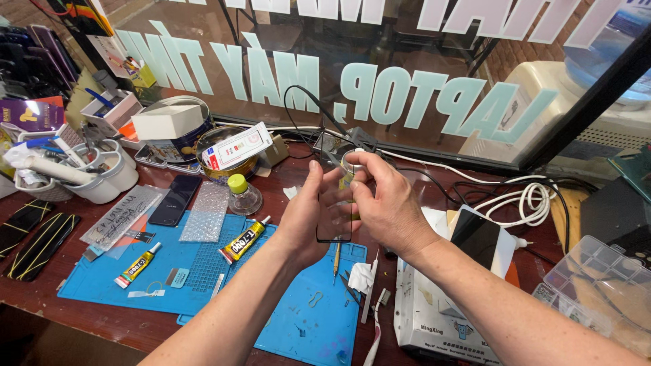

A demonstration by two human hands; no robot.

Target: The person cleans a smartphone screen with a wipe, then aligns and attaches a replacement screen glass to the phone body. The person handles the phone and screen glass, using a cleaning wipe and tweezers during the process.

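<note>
Left hand: pinching the glass panel by its left edge
Right hand: pinching its top right
Worktop: reddish wood, blue mat, two glue tubes
Room: lettered window behind

Pale lettering across the window, white-and-red flat package atop a bowl (left of centre), yellow-black glue tubes

Both forearms bare, coming up from bottom of frame & converging at centre, hands raised to abt chest height. Left hand: palm turned inward, fingers upright & close together, thumb across the front, in a loose pinch grip. Right hand: back toward camera, wrist bent, fingers curled in, fingertips nearly meeting the left's.
</note>
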